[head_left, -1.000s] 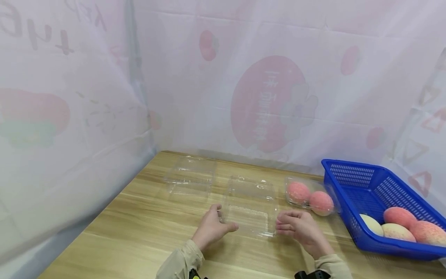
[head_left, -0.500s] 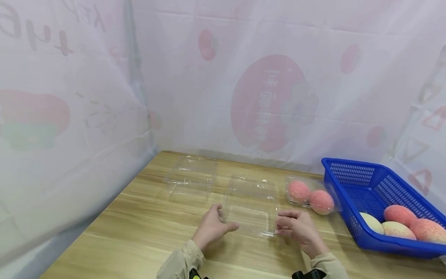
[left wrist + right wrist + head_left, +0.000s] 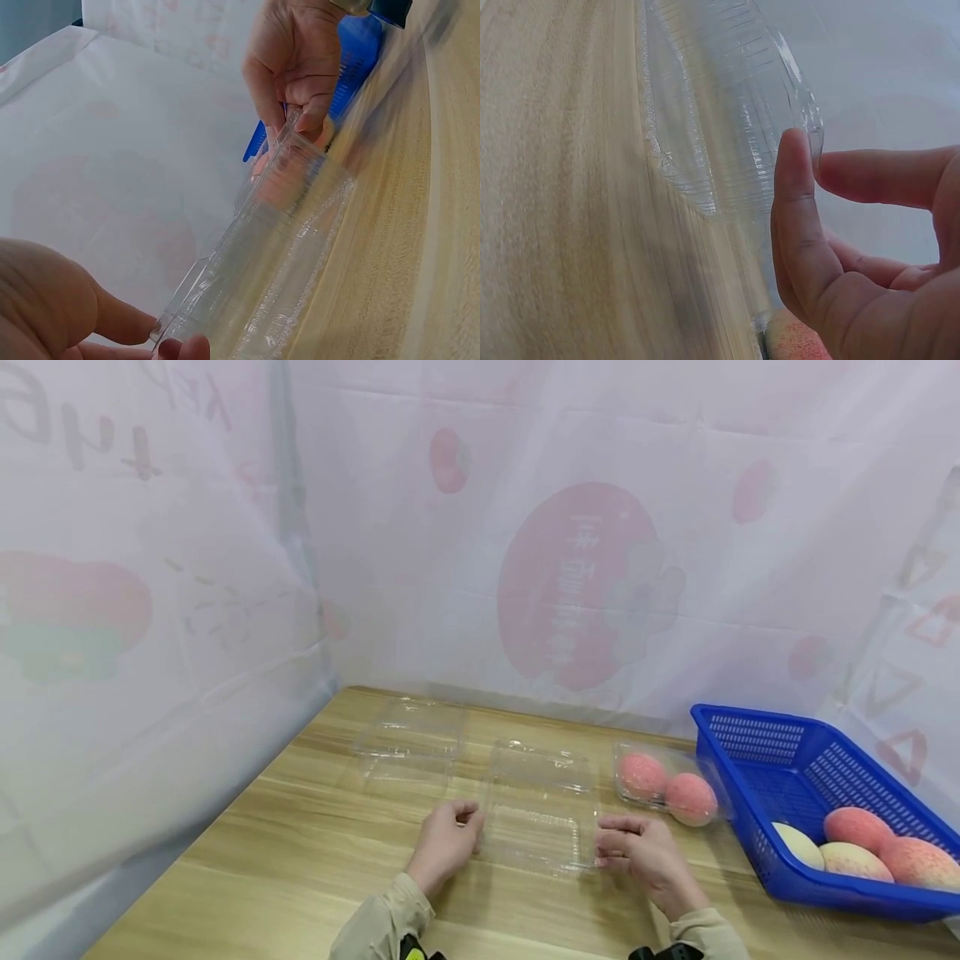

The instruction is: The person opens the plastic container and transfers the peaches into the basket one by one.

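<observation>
An open clear plastic clamshell box (image 3: pixel 534 833) lies in the middle of the table in the head view, its lid folded back away from me. My left hand (image 3: pixel 444 846) pinches the box's left rim between thumb and fingers. At the opposite side, my right hand (image 3: pixel 647 858) pinches the right rim. Both grips also show in the left wrist view, where the box's rim (image 3: pixel 217 251) stretches from one hand to the other. Close up in the right wrist view, the thumb and a finger (image 3: pixel 793 165) meet on the clear rim.
A second open clear box (image 3: pixel 411 739) lies at the back left. Right of the middle, a clear box holds two pink peaches (image 3: pixel 642 775). Beside it stands a blue basket (image 3: pixel 780 777) with several pink and pale peaches (image 3: pixel 858 829). Printed cloth (image 3: pixel 390 568) encloses the wooden table (image 3: pixel 300 852).
My left thumb has come in from its spread position, and the left hand now pinches the box's left rim. The right hand stays at the right rim, nearly still.
</observation>
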A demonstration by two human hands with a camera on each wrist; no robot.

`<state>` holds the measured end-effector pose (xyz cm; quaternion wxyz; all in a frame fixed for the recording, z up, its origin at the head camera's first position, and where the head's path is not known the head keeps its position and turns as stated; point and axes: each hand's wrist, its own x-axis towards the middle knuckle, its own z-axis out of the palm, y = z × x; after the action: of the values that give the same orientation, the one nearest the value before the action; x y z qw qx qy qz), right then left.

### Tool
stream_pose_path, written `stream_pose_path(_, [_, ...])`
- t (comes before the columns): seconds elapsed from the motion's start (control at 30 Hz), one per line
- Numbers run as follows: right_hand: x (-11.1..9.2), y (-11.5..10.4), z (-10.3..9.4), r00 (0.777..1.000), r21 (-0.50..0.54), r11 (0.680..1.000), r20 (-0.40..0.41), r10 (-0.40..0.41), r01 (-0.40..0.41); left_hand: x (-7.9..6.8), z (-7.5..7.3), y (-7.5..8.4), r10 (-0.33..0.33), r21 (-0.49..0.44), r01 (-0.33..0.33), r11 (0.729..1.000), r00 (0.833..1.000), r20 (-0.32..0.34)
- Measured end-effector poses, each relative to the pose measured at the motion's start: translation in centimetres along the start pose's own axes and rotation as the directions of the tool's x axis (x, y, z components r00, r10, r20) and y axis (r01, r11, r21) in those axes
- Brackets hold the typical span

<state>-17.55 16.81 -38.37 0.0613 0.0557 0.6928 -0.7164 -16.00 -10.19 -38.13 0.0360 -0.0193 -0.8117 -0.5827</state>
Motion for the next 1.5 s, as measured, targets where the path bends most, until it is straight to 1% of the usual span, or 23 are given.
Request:
stream_pose_path(0.3, [-0.1, 0.0, -0.1, 1.0, 0.009, 1.0, 0.018, -0.004, 0.004, 0.0, 0.0, -0.4, -0.026, -0.038, 0.026, 0.999, 1.0, 0.006])
stream_pose_path(0.43, [-0.2, -0.2, -0.1, 0.999, 0.021, 1.0, 0.036, -0.005, 0.004, 0.0, 0.0, -0.4, -0.029, -0.056, 0.029, 0.998, 1.0, -0.003])
stream_pose_path(0.57, [-0.2, -0.3, -0.2, 0.999, 0.029, 1.0, 0.05, -0.004, 0.002, 0.1, 0.0, -0.4, -0.024, -0.054, 0.024, 0.998, 1.0, -0.012])
stream_pose_path(0.73, [-0.3, -0.5, -0.3, 0.999, 0.039, 0.999, 0.034, -0.006, 0.004, 0.0, -0.1, -0.4, -0.017, -0.053, 0.016, 0.998, 1.0, -0.017])
stream_pose_path(0.9, [-0.4, -0.9, -0.4, 1.0, 0.027, 1.0, 0.011, -0.014, 0.014, 0.0, 0.2, -0.2, -0.005, -0.054, 0.004, 0.999, 1.0, -0.023])
stream_pose_path(1.03, [-0.4, -1.1, -0.4, 1.0, 0.02, 1.0, -0.008, -0.007, 0.007, 0.0, 0.3, 0.0, 0.002, -0.055, -0.003, 0.998, 1.0, -0.024])
stream_pose_path(1.3, [-0.5, -1.6, -0.3, 0.999, 0.009, 0.999, -0.018, -0.035, 0.035, -0.1, 0.2, 0.4, 0.026, -0.085, -0.029, 0.996, 0.999, -0.034])
stream_pose_path(1.5, [-0.7, -1.6, -0.4, 0.999, 0.024, 0.999, -0.015, -0.032, 0.032, 0.0, 0.3, 0.5, 0.021, -0.091, -0.024, 0.996, 0.999, -0.036])
